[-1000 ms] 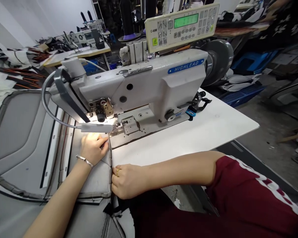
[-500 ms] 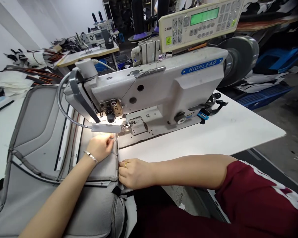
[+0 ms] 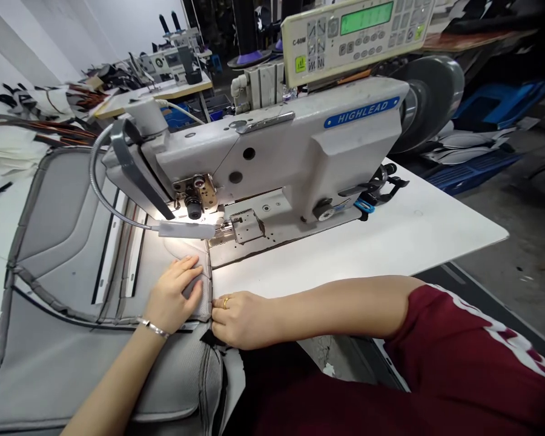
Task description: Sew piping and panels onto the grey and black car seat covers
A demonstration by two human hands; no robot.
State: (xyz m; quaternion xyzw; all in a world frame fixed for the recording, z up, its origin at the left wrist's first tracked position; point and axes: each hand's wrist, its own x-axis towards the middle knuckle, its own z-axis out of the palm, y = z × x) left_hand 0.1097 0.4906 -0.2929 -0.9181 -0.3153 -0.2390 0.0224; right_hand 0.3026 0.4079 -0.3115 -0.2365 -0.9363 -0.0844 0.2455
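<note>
Under the head of a sewing machine [image 3: 272,151] lies a large grey padded cover [image 3: 59,224] with bound edges and white strips. My left hand [image 3: 175,293], with a bracelet at the wrist, rests on the cover just in front of the needle area, fingers spread flat. At the cover's right edge is my right hand [image 3: 238,318], a ring on one finger; its fingers are bent round the bound edge and pinch it. The needle and presser foot are hidden behind a small lamp [image 3: 186,230] that lights the seam area.
A control panel [image 3: 354,36] sits atop the machine, with a handwheel [image 3: 436,103] at its right. The white tabletop [image 3: 418,224] reaches right. Behind stand another sewing machine [image 3: 163,63] and stacked pieces [image 3: 13,145].
My left hand has moved back toward me and opened from a curled grip to lie flat. My right hand keeps its hold at the edge. The view has shifted slightly.
</note>
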